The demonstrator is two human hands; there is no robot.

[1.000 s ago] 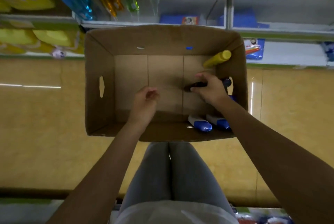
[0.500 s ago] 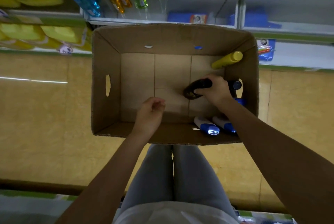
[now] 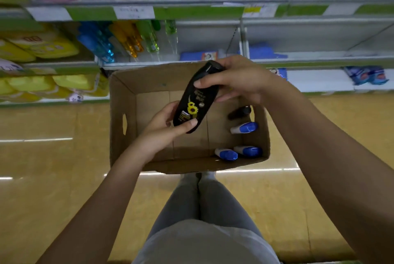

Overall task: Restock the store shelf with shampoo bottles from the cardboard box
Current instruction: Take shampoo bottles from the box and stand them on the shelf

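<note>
A black shampoo bottle (image 3: 197,98) with a sunflower label hangs above the open cardboard box (image 3: 121,135), cap end pointing away from me. My right hand (image 3: 238,78) grips its upper half near the cap. My left hand (image 3: 164,129) holds its lower end, thumb across the front. Inside the box, along the right wall, lie another dark bottle (image 3: 238,112) and three white bottles with blue caps (image 3: 245,128), (image 3: 226,154), (image 3: 248,151).
The store shelf (image 3: 319,60) stands behind the box, its right bays mostly bare. Coloured bottles (image 3: 128,39) and yellow packs (image 3: 42,48) fill the left bays. Blue packets (image 3: 365,75) lie on the lower right shelf. The box sits on a yellow tiled floor (image 3: 53,157) in front of my legs.
My right hand has lifted the black bottle out of the box. My left hand has come up and taken its lower end. The view has tilted up toward the shelves.
</note>
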